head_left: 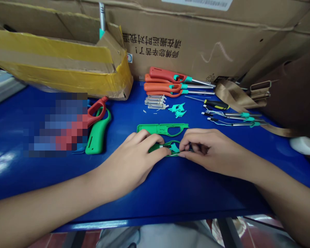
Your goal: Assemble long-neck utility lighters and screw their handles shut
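Observation:
My left hand (141, 151) is closed around a green lighter shell half (153, 148) lying on the blue table, its fingers over the left part. A teal trigger piece (174, 148) sits inside this shell, between my two hands. At the shell's right end, my right hand (208, 146) pinches with thumb and fingertips; what is between them is too small and covered to make out. A thin white wire runs along the shell's near edge. Just behind lies the matching green shell half (151, 129), inner side up.
Behind are assembled orange-red lighters (160, 86), clear fuel tanks (155, 101), teal triggers (179, 109), a screwdriver (217, 104) and wired metal nozzles (244, 119). Red and green shells (96, 134) lie left. A taped carton (67, 75) stands back left; a large cardboard wall (196, 38) closes the rear.

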Demonstrator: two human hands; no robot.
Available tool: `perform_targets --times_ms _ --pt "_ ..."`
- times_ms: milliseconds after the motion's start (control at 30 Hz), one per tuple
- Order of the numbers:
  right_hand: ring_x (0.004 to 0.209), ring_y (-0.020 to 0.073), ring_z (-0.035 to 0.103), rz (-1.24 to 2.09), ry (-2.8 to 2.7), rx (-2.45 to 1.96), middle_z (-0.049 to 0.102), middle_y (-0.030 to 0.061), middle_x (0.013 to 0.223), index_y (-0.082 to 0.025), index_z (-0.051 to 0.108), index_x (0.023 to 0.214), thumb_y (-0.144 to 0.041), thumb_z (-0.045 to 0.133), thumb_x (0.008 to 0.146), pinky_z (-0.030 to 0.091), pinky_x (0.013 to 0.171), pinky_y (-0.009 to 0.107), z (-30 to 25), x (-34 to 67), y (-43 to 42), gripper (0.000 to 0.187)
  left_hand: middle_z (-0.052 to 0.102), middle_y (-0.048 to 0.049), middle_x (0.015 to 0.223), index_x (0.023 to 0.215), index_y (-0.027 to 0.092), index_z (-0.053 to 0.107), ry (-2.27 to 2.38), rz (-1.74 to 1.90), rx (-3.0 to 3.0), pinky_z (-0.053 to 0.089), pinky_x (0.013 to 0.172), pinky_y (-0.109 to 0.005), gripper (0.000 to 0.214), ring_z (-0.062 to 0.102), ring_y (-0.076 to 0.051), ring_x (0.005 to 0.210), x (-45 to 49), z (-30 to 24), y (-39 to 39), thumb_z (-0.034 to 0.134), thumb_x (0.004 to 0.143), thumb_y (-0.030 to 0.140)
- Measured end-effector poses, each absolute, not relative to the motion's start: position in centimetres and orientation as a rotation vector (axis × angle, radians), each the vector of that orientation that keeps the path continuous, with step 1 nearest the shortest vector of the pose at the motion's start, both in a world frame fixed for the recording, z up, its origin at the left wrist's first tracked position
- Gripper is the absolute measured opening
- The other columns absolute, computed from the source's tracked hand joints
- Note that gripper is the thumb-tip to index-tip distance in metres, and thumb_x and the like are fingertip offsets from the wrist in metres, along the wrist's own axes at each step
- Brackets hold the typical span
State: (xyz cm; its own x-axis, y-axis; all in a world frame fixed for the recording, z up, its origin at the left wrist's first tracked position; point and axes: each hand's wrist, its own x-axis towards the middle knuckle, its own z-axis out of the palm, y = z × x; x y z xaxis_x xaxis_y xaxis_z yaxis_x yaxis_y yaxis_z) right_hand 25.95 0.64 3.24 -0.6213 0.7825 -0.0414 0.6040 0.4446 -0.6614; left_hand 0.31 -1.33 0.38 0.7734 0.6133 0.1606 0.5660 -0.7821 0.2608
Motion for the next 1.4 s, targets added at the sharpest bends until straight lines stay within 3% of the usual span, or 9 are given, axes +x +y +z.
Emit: perform_targets --times_ms 167,433,567,800,900,1033,1233,1400 --pt "0.058 0.0068 0.045 0.887 -2.425 -1.212 0.061 -0.0037 0.078 -0.020 0.067 0.082 -0.014 0.065 0.091 0.037 0.055 0.024 3.1 25.7 0.7 0.011 0.059 -0.0090 0.125 0.130 0.024 0.060 0.929 0.362 2.776 0.050 0.088 -0.047 0.038 0.051 -0.029 0.107 0.4 0.4 -1.3 0.053 0.096 0.007" --pt "0.060 0.0075 0.049 0.885 -2.472 -1.199 0.058 -0.0045 0.078 -0.020 0.067 0.101 -0.013 0.062 0.091 0.041 0.058 0.023 3.0 26.2 0.6 0.013 0.062 -0.0070 0.127 0.130 0.023 0.057 0.936 0.353 2.764 0.049 0.090 -0.046 0.034 0.052 -0.029 0.108 0.3 0.3 -1.3 0.052 0.099 0.010" --pt "0.059 0.0074 0.048 0.844 -2.494 -1.185 0.059 -0.0030 0.080 -0.019 0.068 0.096 -0.013 0.063 0.092 0.039 0.056 0.023 3.0 26.2 0.6 0.009 0.066 -0.0067 0.122 0.128 0.019 0.055 0.956 0.399 2.728 0.050 0.090 -0.045 0.026 0.055 -0.027 0.106 0.4 0.4 -1.4 0.049 0.103 0.016" --pt "0.082 0.0144 0.057 0.734 -2.642 -1.043 0.060 0.0028 0.091 -0.018 0.063 0.093 -0.020 0.049 0.103 0.044 0.072 0.028 3.0 26.4 0.7 0.017 0.069 -0.0080 0.122 0.129 0.014 0.057 0.973 0.512 2.703 0.053 0.093 -0.044 0.026 0.060 -0.026 0.107 0.5 0.3 -1.2 0.053 0.104 0.021" --pt "0.082 0.0150 0.058 0.697 -2.668 -1.059 0.059 0.0039 0.095 -0.018 0.061 0.095 -0.022 0.045 0.105 0.045 0.072 0.029 3.0 26.4 0.7 0.019 0.070 -0.0087 0.120 0.129 0.013 0.058 0.969 0.553 2.711 0.054 0.094 -0.043 0.027 0.061 -0.026 0.106 0.4 0.2 -1.3 0.054 0.103 0.021" --pt "0.077 0.0131 0.057 0.700 -2.647 -1.113 0.059 0.0023 0.097 -0.020 0.062 0.101 -0.019 0.055 0.099 0.044 0.066 0.027 3.1 26.5 0.5 0.008 0.072 -0.0085 0.117 0.128 0.013 0.060 0.963 0.567 2.718 0.056 0.090 -0.044 0.027 0.062 -0.026 0.103 0.4 0.2 -1.3 0.055 0.103 0.021" --pt "0.084 0.0149 0.060 0.714 -2.748 -1.089 0.059 0.0036 0.101 -0.021 0.063 0.098 -0.021 0.048 0.103 0.047 0.075 0.029 3.1 26.8 0.5 0.016 0.072 -0.0090 0.116 0.127 0.013 0.061 0.962 0.570 2.719 0.055 0.090 -0.044 0.027 0.062 -0.026 0.102 0.4 0.3 -1.2 0.056 0.102 0.021" --pt "0.075 0.0144 0.058 0.596 -2.799 -1.082 0.060 0.0033 0.100 -0.021 0.060 0.100 -0.014 0.044 0.101 0.044 0.066 0.027 2.7 27.1 0.4 0.017 0.072 -0.0089 0.115 0.127 0.015 0.062 0.970 0.533 2.684 0.054 0.091 -0.044 0.026 0.061 -0.026 0.102 0.3 0.3 -1.2 0.055 0.103 0.023"
